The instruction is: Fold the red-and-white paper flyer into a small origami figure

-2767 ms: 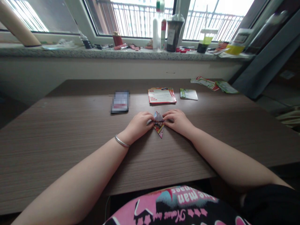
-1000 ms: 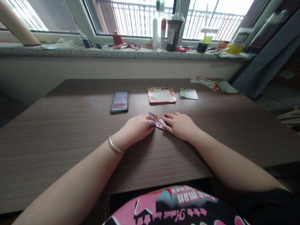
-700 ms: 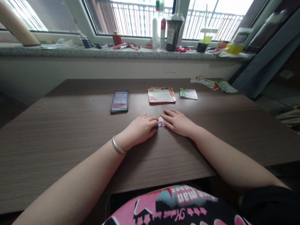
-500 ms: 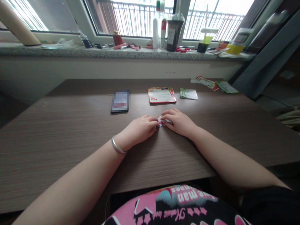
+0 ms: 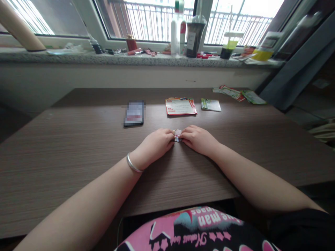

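A small piece of folded, printed paper, pale with coloured marks, lies low over the middle of the brown table. My left hand is closed on its left side, thumb and fingertips together. From the right, my right hand pinches the other side, fingers bent and close together. Fingers cover both ends of the paper, so its full outline is hidden. A stack of red-edged printed sheets lies just beyond my hands.
Left of the sheets lies a phone with a blurred screen. On the right are a small stack of green-and-white cards and loose leaflets at the back corner. Bottles, a dark drink cup and small items line the stone windowsill.
My right hand has shifted slightly down, its fingers drawing back from over the paper to its right edge. The visible face of the paper looks different. My left hand has barely moved.
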`<state>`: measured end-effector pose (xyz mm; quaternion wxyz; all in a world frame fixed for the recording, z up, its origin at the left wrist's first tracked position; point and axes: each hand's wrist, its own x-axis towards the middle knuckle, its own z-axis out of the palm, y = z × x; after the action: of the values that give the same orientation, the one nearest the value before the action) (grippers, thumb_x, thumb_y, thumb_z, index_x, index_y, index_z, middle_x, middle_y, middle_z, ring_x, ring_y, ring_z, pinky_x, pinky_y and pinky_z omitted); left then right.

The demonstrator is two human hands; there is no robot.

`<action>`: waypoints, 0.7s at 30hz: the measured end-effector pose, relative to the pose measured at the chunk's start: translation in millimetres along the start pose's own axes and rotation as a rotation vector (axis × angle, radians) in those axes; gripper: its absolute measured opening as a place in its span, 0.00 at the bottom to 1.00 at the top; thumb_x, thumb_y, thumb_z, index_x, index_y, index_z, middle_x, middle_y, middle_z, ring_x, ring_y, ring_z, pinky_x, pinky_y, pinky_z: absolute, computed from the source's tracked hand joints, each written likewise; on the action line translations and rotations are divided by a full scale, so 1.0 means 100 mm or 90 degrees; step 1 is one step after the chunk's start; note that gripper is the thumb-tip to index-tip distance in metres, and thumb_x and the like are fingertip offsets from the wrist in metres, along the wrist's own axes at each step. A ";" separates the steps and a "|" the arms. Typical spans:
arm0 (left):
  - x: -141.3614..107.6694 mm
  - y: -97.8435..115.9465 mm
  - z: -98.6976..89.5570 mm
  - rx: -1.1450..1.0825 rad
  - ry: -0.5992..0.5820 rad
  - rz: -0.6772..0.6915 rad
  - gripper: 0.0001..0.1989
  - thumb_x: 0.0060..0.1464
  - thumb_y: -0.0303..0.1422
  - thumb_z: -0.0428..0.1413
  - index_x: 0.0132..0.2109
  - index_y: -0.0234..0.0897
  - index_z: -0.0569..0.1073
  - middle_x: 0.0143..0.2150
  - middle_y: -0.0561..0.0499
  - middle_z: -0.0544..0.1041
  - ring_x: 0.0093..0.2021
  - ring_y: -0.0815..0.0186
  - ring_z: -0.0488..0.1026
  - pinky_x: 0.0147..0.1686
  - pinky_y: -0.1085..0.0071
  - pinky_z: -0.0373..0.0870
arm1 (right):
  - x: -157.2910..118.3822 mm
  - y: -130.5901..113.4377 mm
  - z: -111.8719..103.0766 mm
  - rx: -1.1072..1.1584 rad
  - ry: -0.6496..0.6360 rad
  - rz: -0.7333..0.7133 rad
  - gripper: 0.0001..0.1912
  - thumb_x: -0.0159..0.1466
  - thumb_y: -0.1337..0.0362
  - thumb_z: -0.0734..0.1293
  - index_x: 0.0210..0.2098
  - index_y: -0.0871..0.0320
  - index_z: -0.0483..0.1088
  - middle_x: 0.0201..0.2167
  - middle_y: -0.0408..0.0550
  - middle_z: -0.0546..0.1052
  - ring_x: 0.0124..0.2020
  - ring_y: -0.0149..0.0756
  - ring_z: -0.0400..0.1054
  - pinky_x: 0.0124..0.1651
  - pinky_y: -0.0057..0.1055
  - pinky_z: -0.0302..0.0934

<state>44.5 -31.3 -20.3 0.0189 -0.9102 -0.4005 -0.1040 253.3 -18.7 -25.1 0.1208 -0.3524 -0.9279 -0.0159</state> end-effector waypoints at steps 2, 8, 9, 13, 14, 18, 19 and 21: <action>0.01 -0.01 0.02 0.007 0.006 0.000 0.08 0.60 0.29 0.53 0.41 0.34 0.77 0.40 0.45 0.77 0.41 0.62 0.75 0.45 0.66 0.72 | 0.01 0.01 0.03 0.012 0.014 -0.012 0.13 0.69 0.62 0.61 0.45 0.58 0.75 0.42 0.53 0.78 0.43 0.39 0.67 0.48 0.34 0.61; 0.02 -0.02 0.10 0.031 0.047 -0.042 0.10 0.62 0.33 0.51 0.41 0.34 0.76 0.37 0.46 0.77 0.39 0.62 0.74 0.40 0.67 0.71 | 0.08 0.02 0.09 0.009 0.024 -0.042 0.13 0.68 0.61 0.62 0.44 0.61 0.76 0.40 0.54 0.78 0.42 0.39 0.69 0.50 0.35 0.61; 0.02 -0.03 0.10 0.033 0.050 -0.038 0.09 0.63 0.33 0.52 0.41 0.35 0.76 0.36 0.46 0.77 0.39 0.62 0.74 0.39 0.68 0.71 | 0.09 0.02 0.09 0.009 0.019 -0.036 0.13 0.68 0.61 0.62 0.43 0.61 0.76 0.39 0.54 0.78 0.41 0.39 0.69 0.49 0.35 0.61; 0.02 -0.05 0.12 0.052 0.047 -0.013 0.09 0.62 0.34 0.53 0.41 0.35 0.76 0.35 0.47 0.76 0.37 0.63 0.74 0.37 0.69 0.70 | 0.09 0.01 0.08 0.016 0.008 -0.034 0.13 0.68 0.62 0.62 0.43 0.60 0.76 0.39 0.53 0.78 0.40 0.38 0.69 0.47 0.33 0.60; 0.02 -0.06 0.12 0.056 0.048 -0.009 0.09 0.62 0.34 0.53 0.41 0.35 0.75 0.35 0.47 0.76 0.36 0.64 0.73 0.37 0.70 0.69 | 0.09 0.01 0.07 0.014 0.006 -0.034 0.12 0.68 0.62 0.62 0.42 0.60 0.76 0.39 0.53 0.78 0.40 0.38 0.69 0.46 0.33 0.60; 0.03 -0.07 0.11 0.057 0.054 -0.002 0.09 0.62 0.35 0.53 0.39 0.35 0.76 0.35 0.47 0.76 0.36 0.64 0.73 0.36 0.70 0.69 | 0.09 0.00 0.07 -0.003 0.004 -0.029 0.13 0.68 0.63 0.61 0.39 0.60 0.76 0.37 0.53 0.78 0.38 0.38 0.69 0.44 0.32 0.59; 0.03 -0.06 0.12 0.057 0.055 -0.002 0.10 0.62 0.35 0.53 0.39 0.35 0.76 0.35 0.47 0.76 0.36 0.64 0.73 0.36 0.70 0.69 | 0.09 0.00 0.07 -0.007 0.005 -0.027 0.13 0.68 0.63 0.61 0.38 0.60 0.76 0.36 0.53 0.78 0.38 0.38 0.68 0.43 0.32 0.59; 0.03 -0.06 0.12 0.060 0.056 -0.002 0.10 0.63 0.35 0.52 0.38 0.35 0.76 0.35 0.47 0.76 0.36 0.64 0.73 0.36 0.70 0.69 | 0.10 0.01 0.09 -0.007 0.008 -0.019 0.13 0.68 0.63 0.61 0.37 0.60 0.76 0.35 0.52 0.77 0.37 0.37 0.68 0.43 0.32 0.59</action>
<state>44.2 -24.2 -31.5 0.0790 -0.9021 -0.4054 -0.1249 244.8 -10.5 -31.2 0.1243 -0.3389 -0.9323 -0.0253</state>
